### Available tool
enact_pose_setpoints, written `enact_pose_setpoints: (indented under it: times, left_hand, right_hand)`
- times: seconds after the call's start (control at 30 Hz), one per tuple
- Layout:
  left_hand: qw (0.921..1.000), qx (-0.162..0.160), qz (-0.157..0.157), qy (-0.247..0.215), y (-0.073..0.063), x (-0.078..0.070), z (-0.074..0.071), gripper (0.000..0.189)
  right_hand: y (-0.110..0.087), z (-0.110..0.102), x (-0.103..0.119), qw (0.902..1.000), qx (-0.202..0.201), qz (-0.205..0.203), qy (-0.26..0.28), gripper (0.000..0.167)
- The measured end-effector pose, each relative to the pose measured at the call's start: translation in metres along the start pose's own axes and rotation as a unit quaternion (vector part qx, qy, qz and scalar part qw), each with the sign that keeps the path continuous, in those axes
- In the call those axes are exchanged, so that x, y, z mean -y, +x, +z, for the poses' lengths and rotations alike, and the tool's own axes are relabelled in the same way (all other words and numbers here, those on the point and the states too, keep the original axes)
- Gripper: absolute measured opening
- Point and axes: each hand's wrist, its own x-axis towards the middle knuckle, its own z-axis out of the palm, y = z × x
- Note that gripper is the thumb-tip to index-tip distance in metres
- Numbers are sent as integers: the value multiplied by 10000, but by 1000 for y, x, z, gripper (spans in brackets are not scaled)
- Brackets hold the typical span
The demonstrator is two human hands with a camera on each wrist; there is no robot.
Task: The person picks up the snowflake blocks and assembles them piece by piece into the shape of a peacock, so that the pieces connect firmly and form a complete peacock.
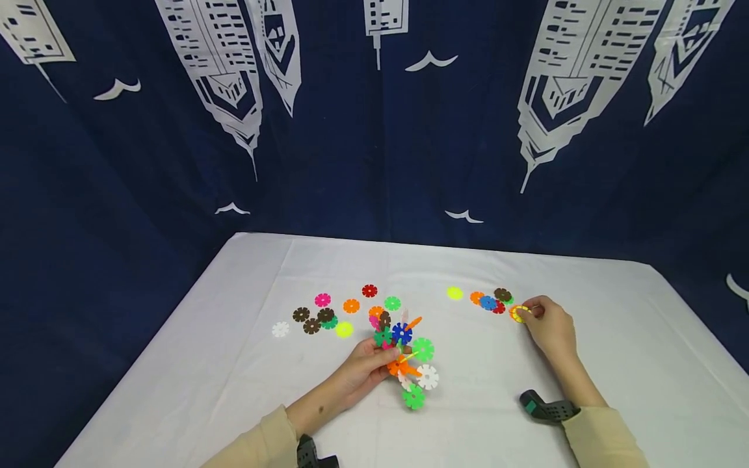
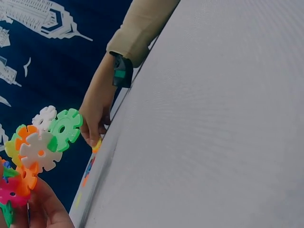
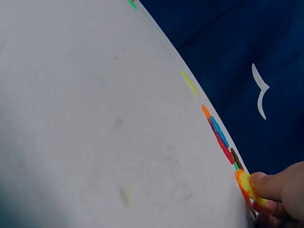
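My left hand (image 1: 358,376) grips a cluster of interlocked notched plastic discs (image 1: 399,366) in orange, green, white, blue and pink, held up over the middle of the table. In the left wrist view the cluster (image 2: 40,151) rises above the fingertips. On the right side of the table, my right hand (image 1: 554,330) pinches a yellow notched disc (image 1: 519,314) between thumb and fingers. In the right wrist view that yellow disc (image 3: 248,184) overlaps an orange disc (image 3: 239,176); whether they touch, I cannot tell.
Beside the right hand lies a row of loose discs, among them a blue one (image 1: 488,303), a brown one (image 1: 502,295) and a yellow one (image 1: 454,293). Several more, including a white disc (image 1: 281,329), are spread left of centre. A dark blue curtain (image 1: 374,162) hangs behind the white table (image 1: 468,416).
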Motion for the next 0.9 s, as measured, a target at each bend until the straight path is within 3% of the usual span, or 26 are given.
enact_pose_setpoints:
  times: [0.1, 0.23, 0.4, 0.5, 0.6, 0.67, 0.77, 0.8, 0.9]
  left_hand:
    - [10000, -14, -29, -10, -1, 0, -1, 27]
    - [9999, 22, -117, -48, -1, -1, -1, 30]
    - [9997, 177, -103, -108, 0, -2, -1, 41]
    - [9996, 230, -99, -146, 1, -2, -1, 41]
    - [9997, 143, -151, -127, 0, -2, -1, 35]
    - [9998, 81, -150, -122, -1, -3, -2, 33]
    - [9998, 104, -107, -165, -1, -4, -3, 38]
    - [9997, 113, -87, -174, -1, -4, -3, 40]
    - [9995, 191, -98, -212, 0, -4, -2, 45]
  right_hand:
    - [0, -2, -4, 9995, -5, 11, 308, 16]
    - [1, -6, -9, 9921, 521, 474, 1034, 24]
    - [2, -10, -10, 9711, 889, 1026, 1961, 30]
    - [-1, -14, 3, 9506, 952, 1008, 2779, 28]
    - [-12, -15, 34, 9160, 1129, 458, 3823, 24]
    - [-24, -10, 60, 8938, 1295, -292, 4284, 20]
    - [-46, 0, 93, 8720, 1472, -1569, 4397, 12]
    - [-53, 3, 102, 8671, 1502, -1918, 4344, 12]
    - [-70, 6, 120, 8674, 1413, -2576, 4016, 17]
